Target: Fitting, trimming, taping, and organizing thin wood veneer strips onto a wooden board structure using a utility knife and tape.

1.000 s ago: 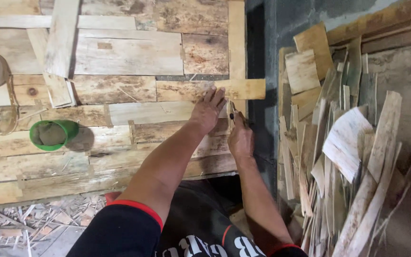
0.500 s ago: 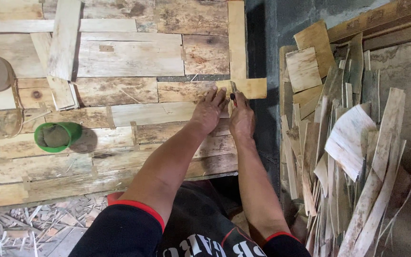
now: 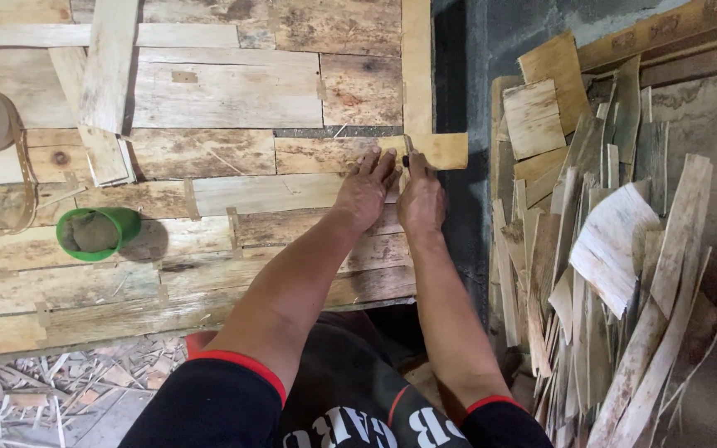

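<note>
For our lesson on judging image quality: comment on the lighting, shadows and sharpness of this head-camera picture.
Head view: soft, even daylight, no glare; the wood veneer sheets are sharp. The green cup casts a faint shadow to its right. The gap beside the veneer offcut pile is dark. The left hand and right hand are crisp, unblurred.

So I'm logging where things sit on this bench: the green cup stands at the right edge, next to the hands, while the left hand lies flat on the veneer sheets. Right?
Not quite. The head view shows the green cup at the left side of the bench, well apart from the hands. The rest holds: the left hand lies flat on the veneer sheets, beside the right hand.
</note>
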